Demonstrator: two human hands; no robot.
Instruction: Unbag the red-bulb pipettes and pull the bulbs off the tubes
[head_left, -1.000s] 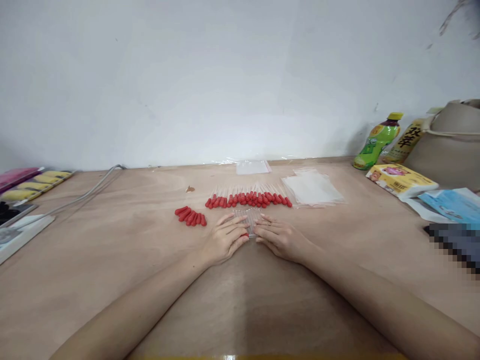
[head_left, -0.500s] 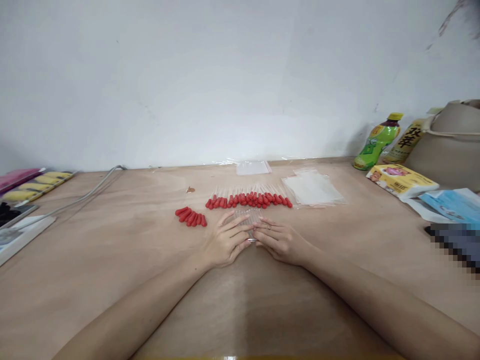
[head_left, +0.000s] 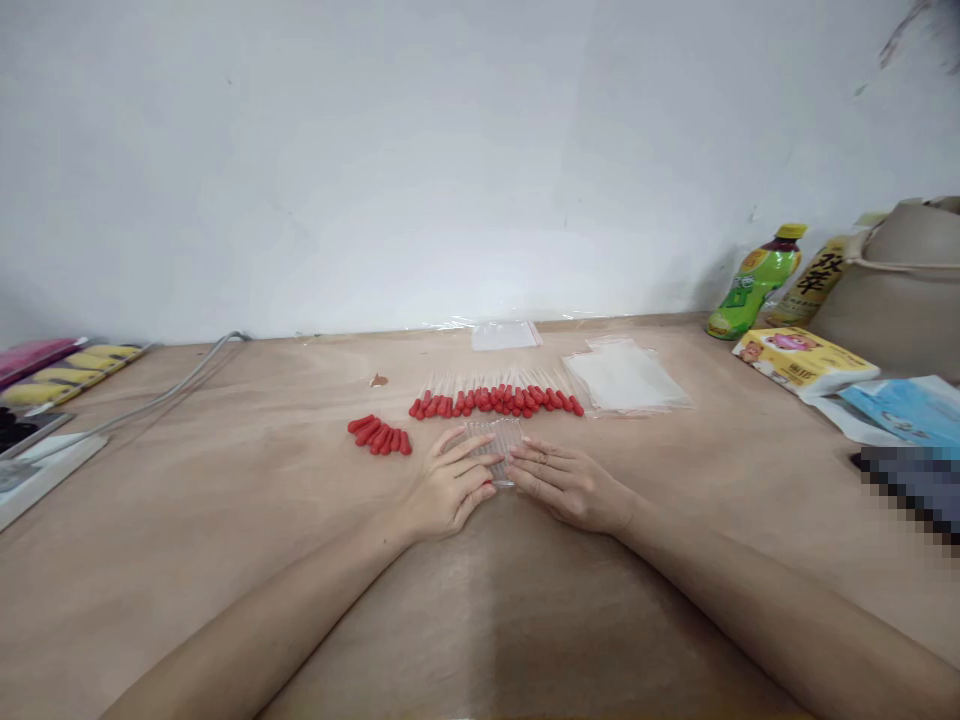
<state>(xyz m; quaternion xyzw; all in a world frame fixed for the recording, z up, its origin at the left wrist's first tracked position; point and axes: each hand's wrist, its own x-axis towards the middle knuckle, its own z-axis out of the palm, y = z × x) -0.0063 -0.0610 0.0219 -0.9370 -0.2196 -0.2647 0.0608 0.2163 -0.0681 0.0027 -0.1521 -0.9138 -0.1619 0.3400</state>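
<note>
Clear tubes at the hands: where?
In the head view, the clear tubes lie below centre, between the left hand and right hand, just nearer than the red-tipped row.

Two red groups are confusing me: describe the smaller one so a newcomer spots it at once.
On the table, find the left hand. Left of and slightly beyond it lies a small cluster of red bulbs. Unlike the longer red row to its right, it shows no clear tubes.
</note>
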